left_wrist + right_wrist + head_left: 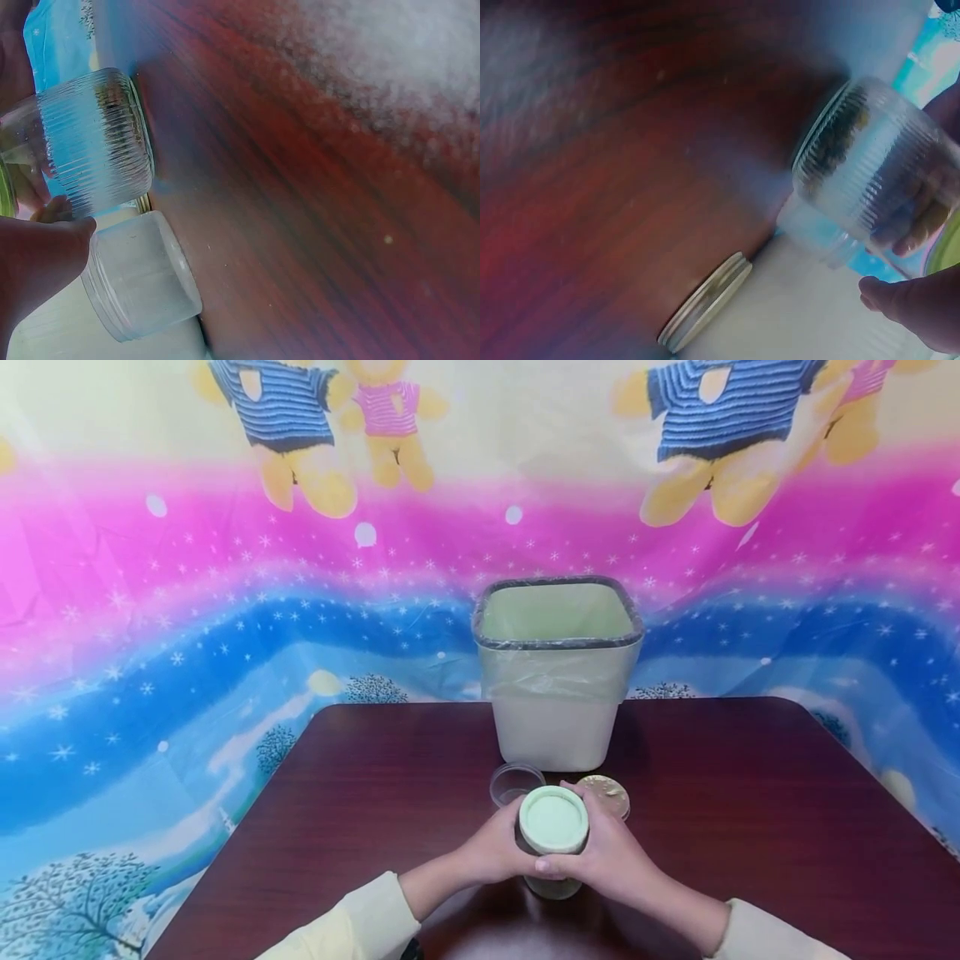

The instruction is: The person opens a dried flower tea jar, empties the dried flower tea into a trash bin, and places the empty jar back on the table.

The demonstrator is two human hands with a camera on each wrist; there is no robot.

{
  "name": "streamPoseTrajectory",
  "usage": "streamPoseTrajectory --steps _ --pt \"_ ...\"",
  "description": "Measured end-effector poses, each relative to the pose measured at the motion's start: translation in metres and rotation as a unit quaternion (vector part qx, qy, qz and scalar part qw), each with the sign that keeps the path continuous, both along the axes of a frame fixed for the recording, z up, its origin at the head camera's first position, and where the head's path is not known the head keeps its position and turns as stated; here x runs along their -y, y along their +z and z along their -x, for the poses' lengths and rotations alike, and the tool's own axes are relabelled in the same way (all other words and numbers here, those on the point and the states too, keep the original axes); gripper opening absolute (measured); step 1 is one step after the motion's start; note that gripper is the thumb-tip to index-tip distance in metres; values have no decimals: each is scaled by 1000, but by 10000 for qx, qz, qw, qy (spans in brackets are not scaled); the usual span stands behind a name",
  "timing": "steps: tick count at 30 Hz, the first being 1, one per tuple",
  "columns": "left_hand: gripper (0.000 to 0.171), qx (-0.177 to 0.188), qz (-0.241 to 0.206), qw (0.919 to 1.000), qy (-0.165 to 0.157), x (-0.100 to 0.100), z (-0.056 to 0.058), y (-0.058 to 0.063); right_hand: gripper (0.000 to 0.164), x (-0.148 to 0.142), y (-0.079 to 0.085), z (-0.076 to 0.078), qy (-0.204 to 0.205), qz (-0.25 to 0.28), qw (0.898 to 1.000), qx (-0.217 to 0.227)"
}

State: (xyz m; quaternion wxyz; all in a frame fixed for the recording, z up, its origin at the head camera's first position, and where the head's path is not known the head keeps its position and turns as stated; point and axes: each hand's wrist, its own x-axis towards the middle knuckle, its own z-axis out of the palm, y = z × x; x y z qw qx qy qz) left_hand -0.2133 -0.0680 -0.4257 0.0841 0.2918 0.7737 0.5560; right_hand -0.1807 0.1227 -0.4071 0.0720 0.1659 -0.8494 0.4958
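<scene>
A ribbed clear glass jar (pixel 97 142) stands upright near the front of the table, with a layer of dark, dried-looking bits at its bottom. On its mouth sits a pale green round lid (pixel 554 818). My left hand (pixel 497 846) wraps the jar's upper part from the left, and my right hand (pixel 617 853) grips it from the right. The thumbs meet at the front, just below the lid. In the right wrist view, fingers show through the glass of the jar (pixel 870 161).
Just behind the hands stands a small clear open jar (pixel 146 277). A gold-coloured lid (pixel 705 304) lies on the table to the right. Farther back is a pale bin (pixel 555 718) lined with a clear bag, before a patterned cloth backdrop (pixel 187 610).
</scene>
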Motion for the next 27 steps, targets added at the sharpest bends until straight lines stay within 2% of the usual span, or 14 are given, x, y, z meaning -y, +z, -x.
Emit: streamPoseTrajectory --steps 6,15,20,27 --pt "79 -95 9 9999 32 -1 0 -2 86 3 -4 0 -146 162 9996 -169" --pt "79 -170 48 9998 123 -2 1 -4 79 0 -8 2 -44 30 9986 -535" --pt "77 -148 33 9999 36 -2 3 -4 76 -5 -10 5 355 239 9974 -572" --pt "77 -230 -183 9986 -443 0 6 -5 76 -12 -9 13 1188 308 9910 -539"
